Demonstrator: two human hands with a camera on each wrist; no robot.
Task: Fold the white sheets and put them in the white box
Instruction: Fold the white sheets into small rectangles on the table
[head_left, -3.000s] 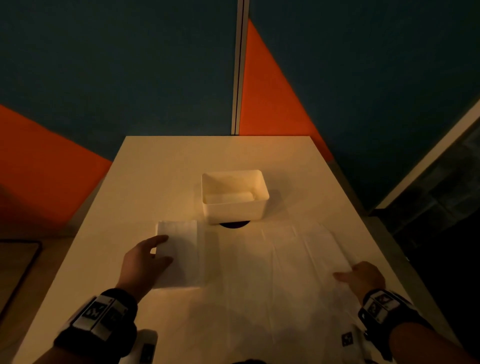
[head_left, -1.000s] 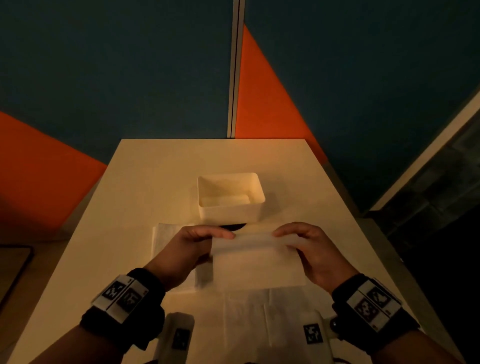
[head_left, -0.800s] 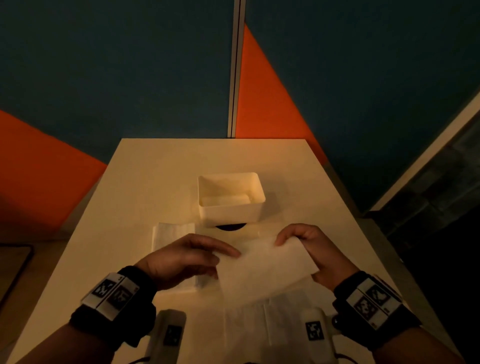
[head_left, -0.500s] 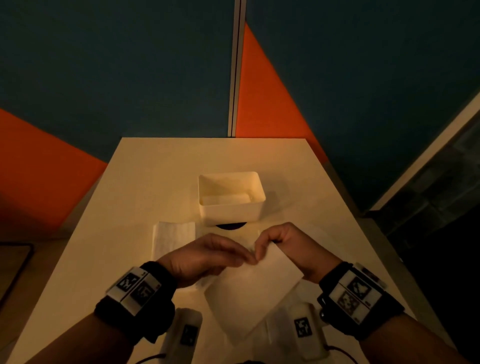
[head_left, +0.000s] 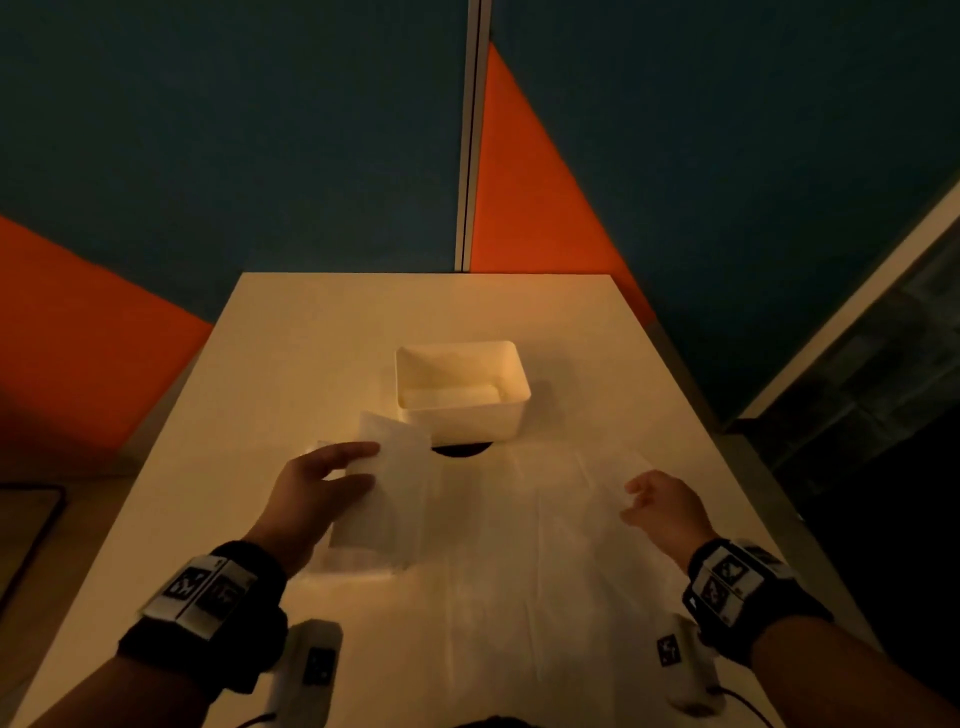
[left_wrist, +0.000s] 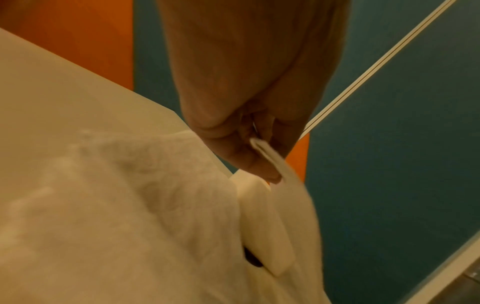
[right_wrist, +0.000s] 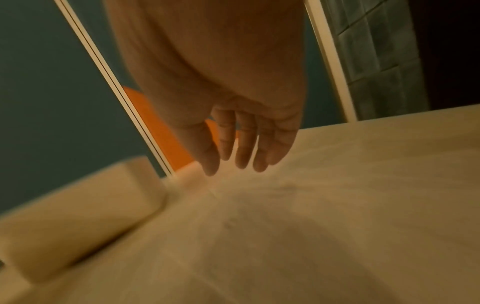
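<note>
The white box (head_left: 462, 421) stands mid-table with a folded sheet lying inside. My left hand (head_left: 369, 465) pinches a folded white sheet (head_left: 400, 467) between thumb and fingers, just left of the box and above another folded sheet (head_left: 363, 561) that lies on the table. In the left wrist view the thumb and a finger clamp the folded sheet's edge (left_wrist: 265, 152), with the box (left_wrist: 262, 222) just beyond. My right hand (head_left: 631, 501) hovers empty, fingers relaxed, over the unfolded sheets (head_left: 545, 530) spread on the right. Its straight fingers (right_wrist: 244, 152) show above the unfolded sheets (right_wrist: 324, 205).
A dark round hole (head_left: 460, 449) in the table (head_left: 311, 338) sits at the box's near side. Blue and orange wall panels stand behind the table's far edge. The table's right edge is close to my right hand.
Both hands were pinching the sheet together at the centre. Now the right hand has let go and moved right over the flat sheets, while the left carried the folded sheet left.
</note>
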